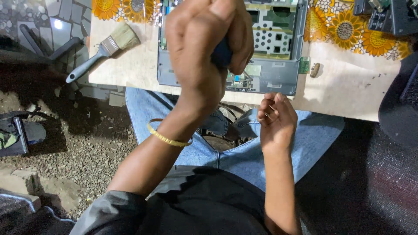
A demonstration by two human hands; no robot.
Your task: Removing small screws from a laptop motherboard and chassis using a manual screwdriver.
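From the head camera we see our left hand (204, 48) raised near twelve o'clock, fist clenched around a dark blue handle (221, 54), probably a screwdriver, though only a sliver shows between the fingers. A yellow band (167, 138) circles that wrist. Beneath the fist lies an opened grey laptop chassis (272, 76), its inner frame and a small green board exposed, resting on a pale table (348, 91) with a sunflower-print cloth (348, 30) along its far edge.

Our right hand (275, 117) sits lower, at about four o'clock from the fist, just off the table's near edge above our jeans (244, 156). Its fingers are curled in narrowly; we cannot tell whether they pinch anything.

At ten o'clock a paintbrush (102, 50) with a grey handle lies on the table corner, bristles pointing up-right. A small brown piece (315, 69) rests just beside the chassis at two o'clock. Gravel ground (87, 152) shows at eight o'clock.
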